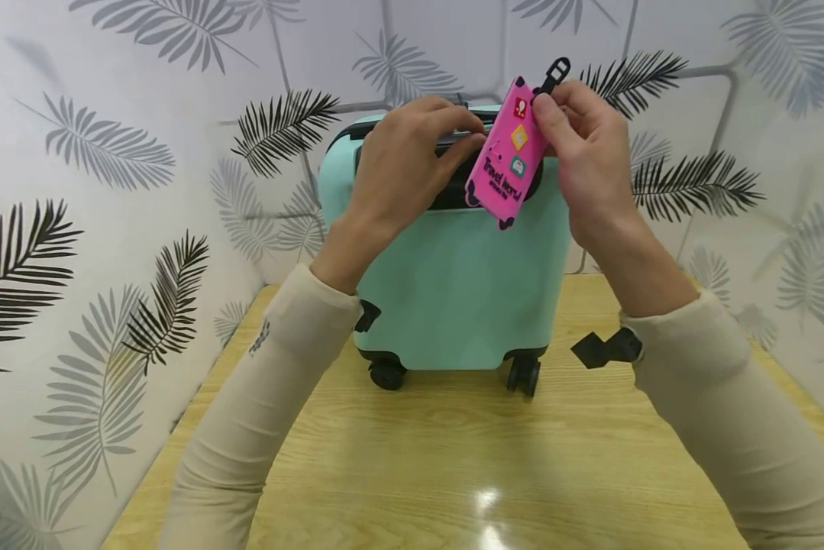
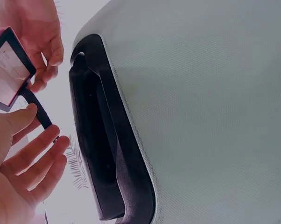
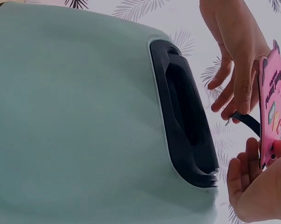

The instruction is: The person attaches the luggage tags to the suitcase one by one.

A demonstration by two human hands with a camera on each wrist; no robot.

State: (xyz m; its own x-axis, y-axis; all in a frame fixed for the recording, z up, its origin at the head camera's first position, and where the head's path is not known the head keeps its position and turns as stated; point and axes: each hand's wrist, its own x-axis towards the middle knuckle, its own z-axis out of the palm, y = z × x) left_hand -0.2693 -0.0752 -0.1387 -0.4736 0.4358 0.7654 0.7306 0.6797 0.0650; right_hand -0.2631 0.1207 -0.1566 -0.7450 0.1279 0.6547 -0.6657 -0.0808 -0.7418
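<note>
My right hand (image 1: 593, 156) holds a pink luggage tag (image 1: 502, 164) by its edge, in front of the top of a mint-green suitcase (image 1: 460, 290). Printed on the tag are "Travel" lettering and small colored pictures; a black buckle loop (image 1: 557, 72) sticks up past my right thumb. My left hand (image 1: 412, 156) is at the tag's left side. In the left wrist view its thumb and fingers pinch the tag's black strap (image 2: 38, 107), the other fingers spread. A clear window (image 2: 9, 72) shows on the tag's back. The suitcase's black handle (image 3: 196, 116) lies beside both hands.
The suitcase stands upright on black wheels (image 1: 524, 376) on a wood-grain table (image 1: 418, 458). Close behind it and along the left is a wall (image 1: 198, 137) with a feather-leaf pattern. Black pieces (image 1: 607, 349) project from the cuffs of both cream sleeves.
</note>
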